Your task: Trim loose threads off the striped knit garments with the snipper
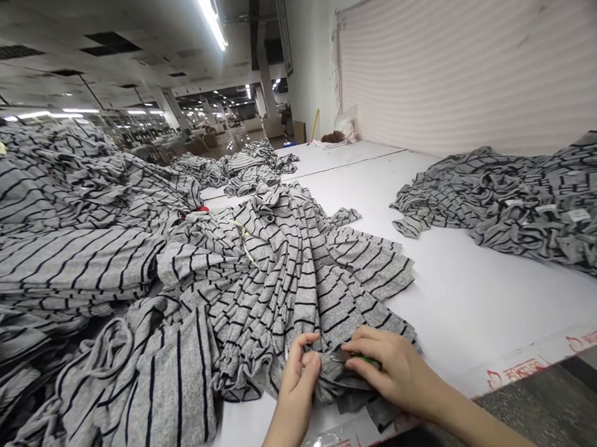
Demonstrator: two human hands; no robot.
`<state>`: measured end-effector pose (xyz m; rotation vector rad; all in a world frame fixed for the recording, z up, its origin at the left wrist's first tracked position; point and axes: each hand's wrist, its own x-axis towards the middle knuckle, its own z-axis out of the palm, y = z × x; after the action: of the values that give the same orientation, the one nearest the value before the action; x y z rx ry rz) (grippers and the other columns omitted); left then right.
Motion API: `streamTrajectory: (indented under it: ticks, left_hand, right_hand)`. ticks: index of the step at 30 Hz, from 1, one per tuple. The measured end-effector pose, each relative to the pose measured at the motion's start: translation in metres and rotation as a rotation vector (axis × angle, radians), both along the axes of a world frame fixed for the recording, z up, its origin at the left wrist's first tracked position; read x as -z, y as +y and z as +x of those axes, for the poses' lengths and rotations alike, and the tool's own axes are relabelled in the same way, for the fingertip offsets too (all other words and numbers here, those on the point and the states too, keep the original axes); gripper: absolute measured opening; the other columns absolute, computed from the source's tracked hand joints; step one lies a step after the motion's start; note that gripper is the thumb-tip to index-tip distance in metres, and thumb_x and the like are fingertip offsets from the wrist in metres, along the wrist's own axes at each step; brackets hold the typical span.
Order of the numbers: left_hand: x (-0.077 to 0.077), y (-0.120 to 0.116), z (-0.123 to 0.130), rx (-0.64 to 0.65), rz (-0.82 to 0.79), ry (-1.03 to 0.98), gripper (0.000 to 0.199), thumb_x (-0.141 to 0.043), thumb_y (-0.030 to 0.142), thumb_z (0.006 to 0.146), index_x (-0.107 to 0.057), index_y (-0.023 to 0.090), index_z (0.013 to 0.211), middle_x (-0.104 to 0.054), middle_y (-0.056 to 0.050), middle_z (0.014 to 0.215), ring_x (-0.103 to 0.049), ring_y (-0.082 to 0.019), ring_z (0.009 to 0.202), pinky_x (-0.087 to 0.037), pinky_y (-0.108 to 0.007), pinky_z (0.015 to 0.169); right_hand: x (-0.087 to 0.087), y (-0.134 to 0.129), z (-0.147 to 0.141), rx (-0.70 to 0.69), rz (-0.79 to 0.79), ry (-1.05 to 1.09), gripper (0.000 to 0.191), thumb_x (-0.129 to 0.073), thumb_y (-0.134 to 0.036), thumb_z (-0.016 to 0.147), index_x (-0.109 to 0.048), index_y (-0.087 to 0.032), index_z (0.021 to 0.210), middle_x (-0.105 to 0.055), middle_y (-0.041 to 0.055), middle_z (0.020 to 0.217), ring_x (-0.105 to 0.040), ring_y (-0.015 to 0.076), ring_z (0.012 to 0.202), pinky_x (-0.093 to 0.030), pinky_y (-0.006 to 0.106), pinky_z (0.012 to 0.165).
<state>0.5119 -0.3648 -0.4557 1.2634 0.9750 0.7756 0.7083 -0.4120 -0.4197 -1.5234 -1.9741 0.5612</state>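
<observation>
The right hand holds a small green-handled tool between thumb and fingers, its metal tip pointing toward the left hand; the left hand is curled with thumb and forefinger close together at the edge of a striped gray garment, though whether it pinches the cloth is hard to tell. That garment lies at the near edge of the white table, at the front of a fanned bunch of gray cloth with dark stripes; a pale yellow strip lies on the bunch. To the left, a large heap of the same striped cloth rises beside it, with a small red item near its far side; well apart on the right is another pile, with white labels showing among its folds.
</observation>
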Motion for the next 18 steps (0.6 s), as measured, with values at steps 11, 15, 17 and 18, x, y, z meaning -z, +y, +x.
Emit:
streamTrajectory:
  ticks: [11,15,17,18]
  left_hand:
    - [0.0023,-0.0006,0.0017,0.033,-0.053,-0.072,0.041,-0.051,0.051,0.087,-0.047,0.023,0.117,-0.033,0.006,0.067,-0.035,-0.013,0.063,-0.030,-0.025,0.064]
    - [0.0027,0.0008,0.0017,0.019,-0.038,-0.057,0.039,-0.052,0.050,0.087,-0.048,0.023,0.115,-0.031,0.007,0.066,-0.033,-0.012,0.062,-0.029,-0.024,0.064]
    - [0.0006,0.0017,0.0023,0.012,-0.031,-0.050,0.039,-0.053,0.050,0.087,-0.048,0.023,0.115,-0.031,0.007,0.066,-0.033,-0.011,0.062,-0.029,-0.024,0.064]
    - [-0.0009,0.0019,0.0028,0.007,-0.027,-0.048,0.040,-0.053,0.050,0.086,-0.048,0.022,0.114,-0.032,0.007,0.066,-0.033,-0.011,0.061,-0.029,-0.023,0.063]
  right_hand:
    - [-0.0039,0.0021,-0.0019,-0.028,0.009,-0.011,0.017,-0.058,-0.025,0.088,-0.069,-0.024,0.101,-0.067,0.0034,0.093,-0.062,0.0190,0.084,-0.044,0.028,0.073]
    - [-0.0006,0.0034,-0.0029,-0.016,0.016,0.028,0.020,-0.051,-0.024,0.092,-0.071,-0.023,0.096,-0.067,0.0031,0.088,-0.062,0.0176,0.079,-0.044,0.027,0.070]
    - [0.0026,0.0034,-0.0019,0.013,0.004,0.086,0.021,-0.050,-0.026,0.092,-0.070,-0.023,0.096,-0.067,0.0032,0.089,-0.062,0.0176,0.080,-0.045,0.027,0.072]
    - [0.0044,0.0035,-0.0010,0.036,-0.014,0.116,0.021,-0.050,-0.028,0.093,-0.070,-0.023,0.096,-0.067,0.0034,0.090,-0.062,0.0180,0.081,-0.045,0.028,0.073]
